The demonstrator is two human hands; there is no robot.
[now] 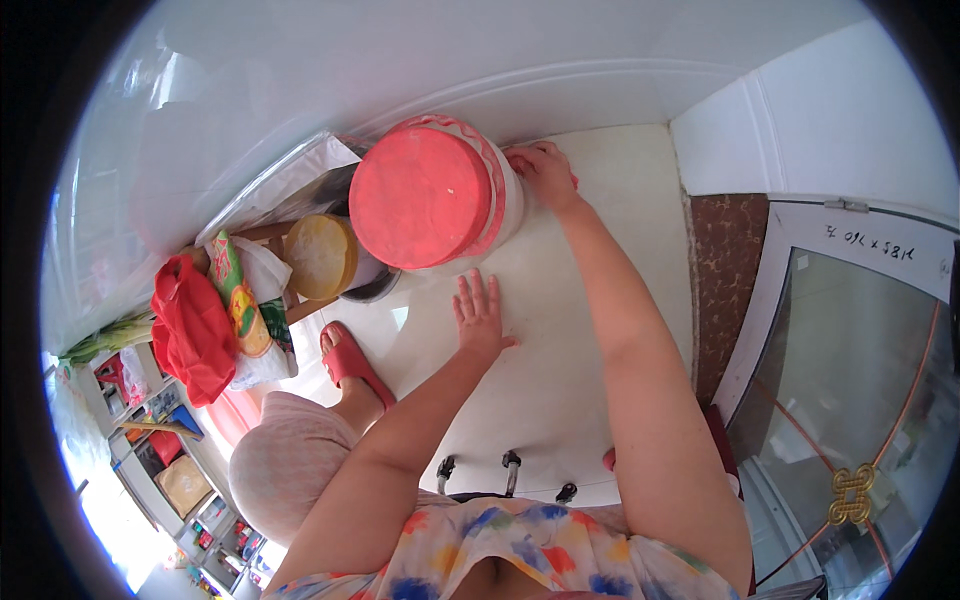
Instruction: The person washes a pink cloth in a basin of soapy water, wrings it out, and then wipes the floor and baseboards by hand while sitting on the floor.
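Note:
A large white bucket (pixel 512 214) with a red lid (pixel 420 196) stands on the pale tiled floor (pixel 555 360), close to the wall. My right hand (pixel 546 171) is at the floor just right of the bucket, its fingers over a red cloth (pixel 575 181) that is mostly hidden beneath the hand. My left hand (pixel 480 315) has its fingers spread, palm down, over the floor in front of the bucket. It holds nothing.
Left of the bucket are a yellow-lidded tub (pixel 322 259), plastic bags (pixel 247 315) and a red bag (pixel 193 330). A glass door (pixel 847 420) with handwriting on its frame is at right. Chair casters (pixel 511 469) and my slippered foot (pixel 349 356) are below.

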